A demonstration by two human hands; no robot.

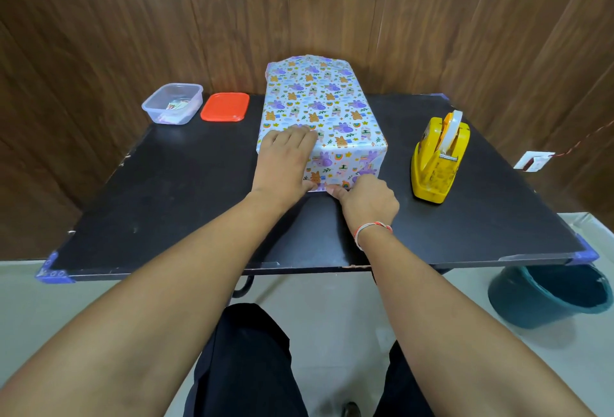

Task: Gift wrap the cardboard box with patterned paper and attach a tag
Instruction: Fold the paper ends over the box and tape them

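Colours on my black table [186,203]

The box [320,107] in front of me wears white paper printed with purple and orange animals, small rainbows, yellow stars and green sprigs. Far left sits a clear tub [172,103] and, just right of it, a red-orange lid [225,106]. On the right stands my yellow tape dispenser [438,164] with an orange and white roll. My table's near corners have blue guards, a teal bucket [548,300] sits on the pale floor, brown wood panels behind, and my right wrist carries a red and white thread [372,228]

Both arms extended forward; left hand [285,159] flat, fingers spread; right hand [367,202] curled, fingertips pressing down.
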